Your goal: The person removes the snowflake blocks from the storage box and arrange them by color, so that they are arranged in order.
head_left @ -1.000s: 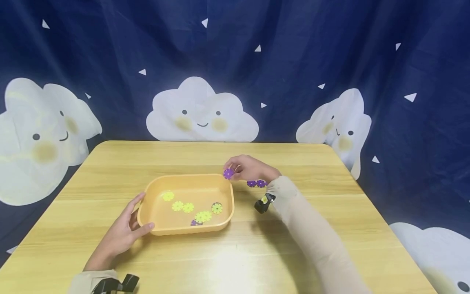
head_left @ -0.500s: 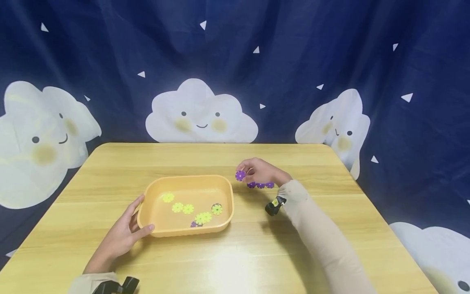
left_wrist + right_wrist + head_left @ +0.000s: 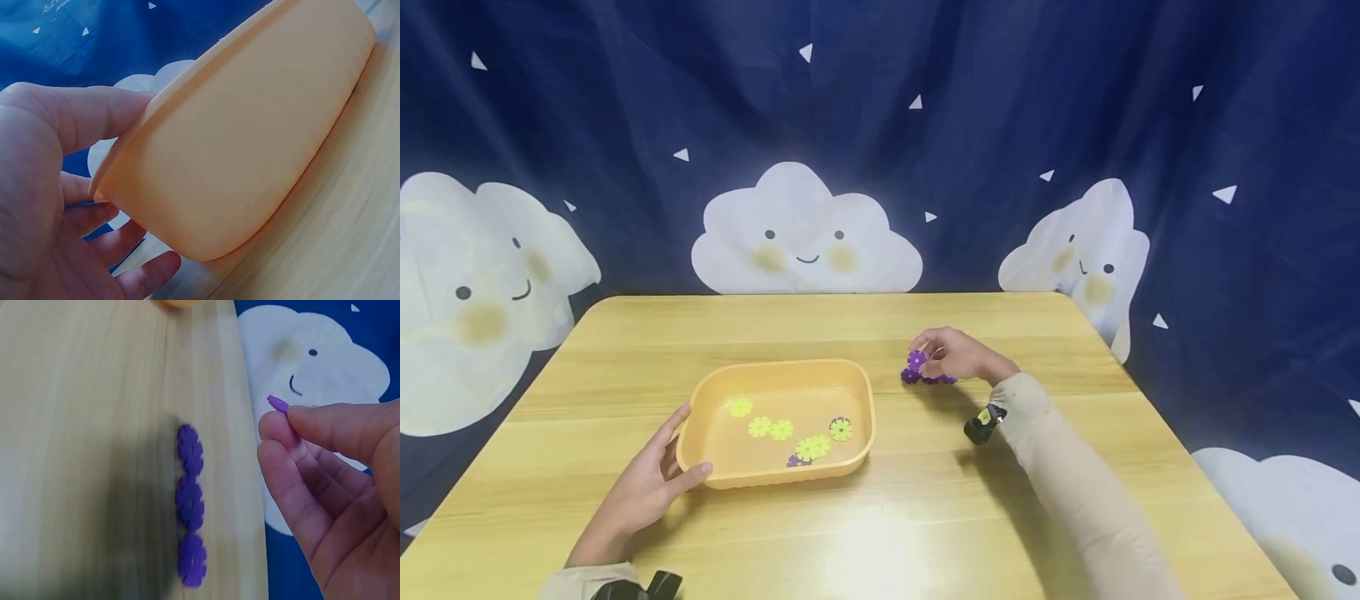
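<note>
My left hand [image 3: 643, 483] holds the left end of an orange plastic basin [image 3: 250, 125], thumb on the rim and fingers around the outer wall. Several yellow flower-shaped discs [image 3: 741, 407] lie inside, with a bit of a purple disc [image 3: 794, 461] showing beneath them. To the basin's right, above the table, my right hand [image 3: 958, 354] pinches a purple snowflake disc [image 3: 917, 360] between thumb and forefinger; the right wrist view catches it edge-on. Below that hand, three purple snowflake discs [image 3: 189, 503] lie in a row on the wood.
The light wooden table [image 3: 880, 533] has rounded far corners. Behind it hangs a dark blue curtain [image 3: 985, 67] printed with smiling white clouds [image 3: 805, 242]. Black wrist cameras [image 3: 984, 423] are strapped over the beige sleeves.
My right hand has moved right, away from the basin's far right corner, carrying the purple snowflake disc over to the purple row. The left hand keeps its hold on the basin.
</note>
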The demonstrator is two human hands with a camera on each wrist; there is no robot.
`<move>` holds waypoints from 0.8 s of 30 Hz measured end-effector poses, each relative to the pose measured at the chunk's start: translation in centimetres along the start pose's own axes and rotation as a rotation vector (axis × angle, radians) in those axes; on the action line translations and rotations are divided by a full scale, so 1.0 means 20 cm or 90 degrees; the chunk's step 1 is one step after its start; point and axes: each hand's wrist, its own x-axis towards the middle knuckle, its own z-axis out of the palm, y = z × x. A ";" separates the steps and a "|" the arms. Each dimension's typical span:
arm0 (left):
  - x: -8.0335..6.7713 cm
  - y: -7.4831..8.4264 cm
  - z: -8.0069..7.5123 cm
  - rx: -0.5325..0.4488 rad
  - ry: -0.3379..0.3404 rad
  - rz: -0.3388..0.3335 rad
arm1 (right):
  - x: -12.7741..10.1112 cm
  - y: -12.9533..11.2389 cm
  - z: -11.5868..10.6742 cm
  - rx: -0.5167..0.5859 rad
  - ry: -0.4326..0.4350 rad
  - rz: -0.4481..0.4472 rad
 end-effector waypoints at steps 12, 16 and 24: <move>0.00 0.00 0.00 0.002 0.003 -0.014 | -0.07 0.11 -0.04 0.027 0.030 0.023; 0.00 0.00 0.00 -0.004 0.001 -0.012 | -0.09 0.15 -0.05 0.027 0.045 0.034; 0.00 0.01 0.00 -0.024 -0.006 -0.011 | -0.15 0.21 -0.06 0.048 0.071 0.053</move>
